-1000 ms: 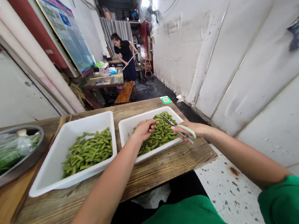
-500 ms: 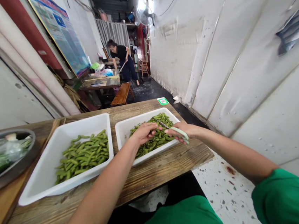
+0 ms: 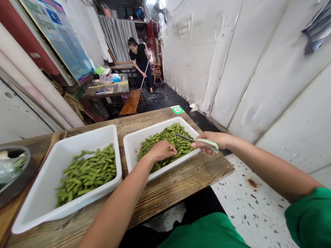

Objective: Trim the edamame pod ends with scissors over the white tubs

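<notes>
My right hand [image 3: 209, 141] is closed around the pale green handle of a pair of scissors [image 3: 207, 143], whose dark blades point left over the right-hand tray. Down at the pods in that tray, the fingers of my left hand [image 3: 163, 150] are curled and pinched, with a bit of green pod showing between them. Green soybean pods [image 3: 155, 142] are heaped in this white tray [image 3: 130, 150]. To its left, a larger white tray [image 3: 28, 191] holds more green soybean pods [image 3: 89, 172]. The scissors are apart from my left hand.
Both trays rest on a wooden table [image 3: 149, 194]. A metal bowl [image 3: 30, 164] with bagged greens is at the far left. Near the back corner lies a green QR card [image 3: 177, 109]. Beyond, a person [image 3: 140, 60] holds a long pole beside a wooden bench [image 3: 131, 102].
My left hand has dropped from near the blades to the pods. My right hand with the scissors has drawn slightly right. The person behind has straightened a little, both hands on the pole.
</notes>
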The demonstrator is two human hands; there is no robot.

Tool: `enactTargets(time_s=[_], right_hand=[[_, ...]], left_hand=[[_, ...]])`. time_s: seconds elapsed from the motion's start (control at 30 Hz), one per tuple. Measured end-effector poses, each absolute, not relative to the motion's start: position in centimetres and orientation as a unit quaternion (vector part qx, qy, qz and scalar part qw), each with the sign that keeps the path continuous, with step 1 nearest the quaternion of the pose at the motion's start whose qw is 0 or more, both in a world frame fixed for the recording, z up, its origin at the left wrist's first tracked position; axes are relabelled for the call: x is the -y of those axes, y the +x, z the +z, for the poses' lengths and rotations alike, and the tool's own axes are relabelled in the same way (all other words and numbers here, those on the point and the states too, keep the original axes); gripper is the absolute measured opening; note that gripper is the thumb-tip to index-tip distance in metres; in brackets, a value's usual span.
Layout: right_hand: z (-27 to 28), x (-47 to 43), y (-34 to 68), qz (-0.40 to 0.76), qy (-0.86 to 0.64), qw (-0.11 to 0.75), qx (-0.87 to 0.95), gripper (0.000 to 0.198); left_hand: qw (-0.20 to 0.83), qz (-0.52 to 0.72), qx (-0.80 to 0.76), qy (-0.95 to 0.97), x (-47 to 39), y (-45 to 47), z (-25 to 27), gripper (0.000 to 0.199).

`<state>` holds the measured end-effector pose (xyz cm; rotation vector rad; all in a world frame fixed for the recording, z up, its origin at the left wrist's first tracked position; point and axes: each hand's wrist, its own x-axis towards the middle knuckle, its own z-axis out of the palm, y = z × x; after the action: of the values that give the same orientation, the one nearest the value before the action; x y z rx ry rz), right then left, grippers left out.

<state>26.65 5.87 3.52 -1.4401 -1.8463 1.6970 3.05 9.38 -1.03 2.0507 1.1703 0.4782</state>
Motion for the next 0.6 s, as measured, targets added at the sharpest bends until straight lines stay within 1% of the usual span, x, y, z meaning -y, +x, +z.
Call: enactTargets(time_s=[0.1,0.2,0.27,0.37,0.43,0.53,0.6], right_hand=[[2.9,-5.9,26.7,0.585,-0.488,0.127,0.635,0.043],[2.6,-6.0,26.7,0.576,-0.492,0.119,0.642,0.045],[2.8,-5.8,26.6,0.565,-0.501,0.114,0.646,0.046],[3.4,-5.3,26.5,0.545,-0.513,0.118,0.653,0.045],[3.9,-4.9,26.3,0.533,-0.517,0.116,0.659,0.045],[4.2,-4.5,26.0,0.525,-0.521,0.118,0.663,0.045],[4.2,-4.4,25.9,0.533,-0.516,0.136,0.657,0.046]], left_hand=[[0.371,0.163,-0.434,0.805,-9.3,3.0,-1.1,0.017],[0.382,0.177,-0.441,0.792,-9.2,3.1,-1.1,0.016],[0.386,0.216,-0.454,0.773,-9.2,3.2,-0.9,0.017],[0.405,0.31,-0.47,0.721,-9.2,3.2,-0.5,0.024],[0.44,0.343,-0.474,0.681,-9.1,3.2,-0.4,0.028],[0.522,0.346,-0.453,0.635,-9.0,3.2,-0.2,0.031],[0.58,0.349,-0.416,0.606,-8.9,3.3,-0.1,0.031]])
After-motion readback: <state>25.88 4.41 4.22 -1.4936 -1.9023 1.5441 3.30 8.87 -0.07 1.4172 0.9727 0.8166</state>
